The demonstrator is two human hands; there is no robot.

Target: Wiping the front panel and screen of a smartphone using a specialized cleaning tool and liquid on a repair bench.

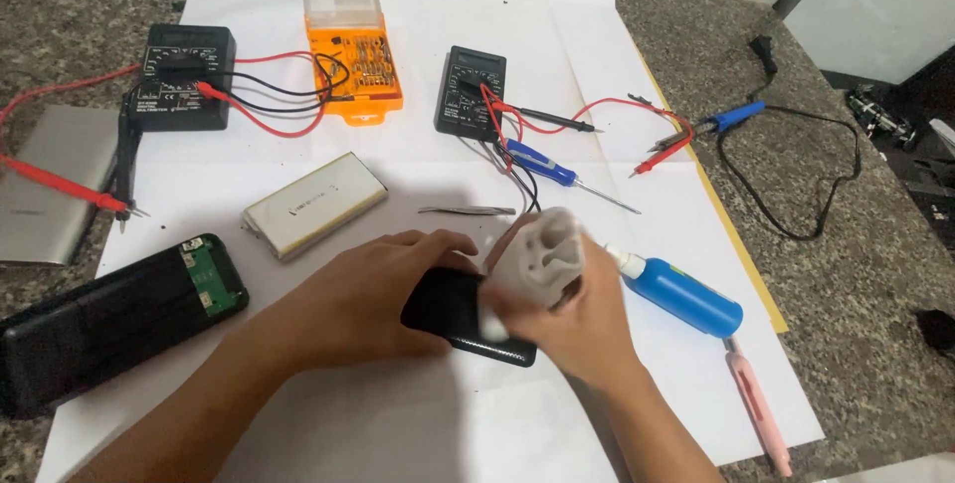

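A small black flat device (463, 316) lies on the white paper sheet (418, 155) near the table's front. My left hand (363, 294) rests on its left end and holds it down. My right hand (577, 319) grips a bunched white cloth (537, 262) and presses it against the device's right end. A blue bottle with a white nozzle (681, 294) lies on its side just right of my right hand. Thin metal tweezers (466, 210) lie just beyond my hands.
A flat silver battery pack (314, 202), a black case with a green circuit board (109, 324), two black multimeters (185, 75) (470, 90) with red and black leads, an orange bit case (353, 55), a blue screwdriver (557, 173), a soldering iron (731, 117) and a pink tool (756, 405) surround my hands.
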